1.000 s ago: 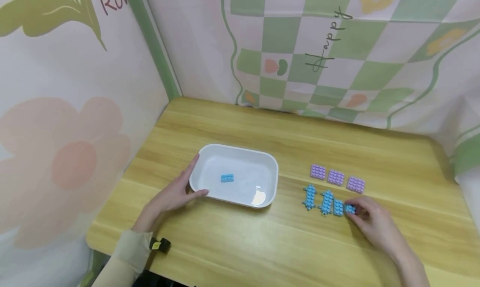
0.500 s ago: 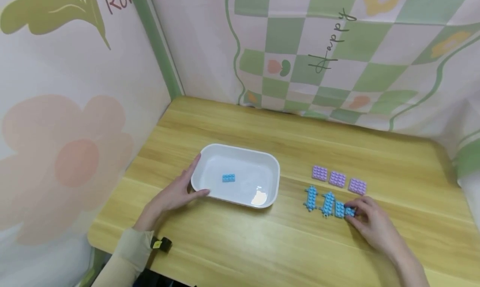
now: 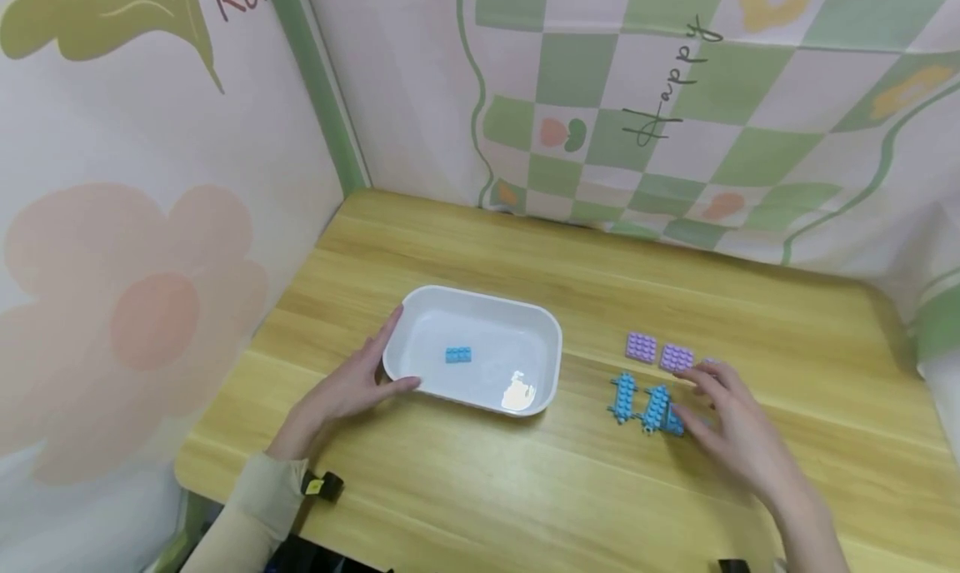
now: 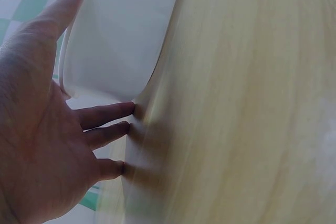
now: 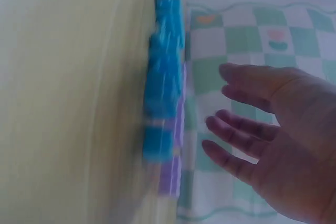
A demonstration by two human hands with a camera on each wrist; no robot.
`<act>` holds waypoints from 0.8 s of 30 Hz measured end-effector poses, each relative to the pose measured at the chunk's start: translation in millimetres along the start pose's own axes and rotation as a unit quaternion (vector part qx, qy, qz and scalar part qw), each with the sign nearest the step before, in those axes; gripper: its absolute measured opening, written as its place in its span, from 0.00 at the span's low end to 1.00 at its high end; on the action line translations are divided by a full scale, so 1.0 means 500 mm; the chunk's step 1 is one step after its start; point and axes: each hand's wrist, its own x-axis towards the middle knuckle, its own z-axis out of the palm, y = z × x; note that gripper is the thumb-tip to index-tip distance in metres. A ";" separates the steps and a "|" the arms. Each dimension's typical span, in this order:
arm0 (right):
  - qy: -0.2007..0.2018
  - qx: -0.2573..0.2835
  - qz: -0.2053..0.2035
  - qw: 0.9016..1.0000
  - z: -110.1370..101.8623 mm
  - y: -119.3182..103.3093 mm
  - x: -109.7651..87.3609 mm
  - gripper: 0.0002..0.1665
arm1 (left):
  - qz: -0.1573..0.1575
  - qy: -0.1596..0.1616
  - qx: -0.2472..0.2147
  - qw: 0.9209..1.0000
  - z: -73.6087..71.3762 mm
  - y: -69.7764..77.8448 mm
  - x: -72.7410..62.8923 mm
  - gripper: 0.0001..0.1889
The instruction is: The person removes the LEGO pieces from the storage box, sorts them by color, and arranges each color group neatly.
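Observation:
My left hand [image 3: 341, 390] rests against the left end of a white tray [image 3: 495, 336], with the thumb at its rim; in the left wrist view several fingers reach straight down to the table. A light-blue building brick [image 3: 458, 355] lies inside the tray. Over the right-hand bricks hovers my right hand [image 3: 738, 427], fingers apart, nothing between them. Below it are a blue building brick [image 3: 673, 423] and two longer blue bricks with side pegs, a left one [image 3: 624, 396] and a right one [image 3: 656, 408]. The smallest blue brick [image 5: 158, 143] shows in the right wrist view.
Purple building bricks, one at left [image 3: 641, 347] and one in the middle [image 3: 677, 357], lie behind the blue row; the right hand mostly hides a third. The wooden table [image 3: 525, 490] meets a patterned cloth [image 3: 570, 173] at its back edge.
My right hand has let go of the smallest blue brick, which it set beside its neighbour, and has lifted slightly up and left. The left hand stays at the tray.

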 end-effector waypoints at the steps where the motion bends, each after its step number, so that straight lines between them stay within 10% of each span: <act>1: 0.010 0.006 -0.010 1.000 0.003 -0.012 0.011 0.34 | 0.000 0.001 -0.001 1.000 0.000 0.000 0.000 0.62; 7: 0.047 0.076 -0.067 0.994 0.035 -0.095 0.081 0.38 | 0.000 0.005 0.003 1.000 0.000 -0.001 -0.002 0.62; 24: -0.057 0.177 -0.150 0.971 0.181 -0.246 0.246 0.27 | 0.008 0.007 0.004 1.000 -0.002 -0.006 0.001 0.63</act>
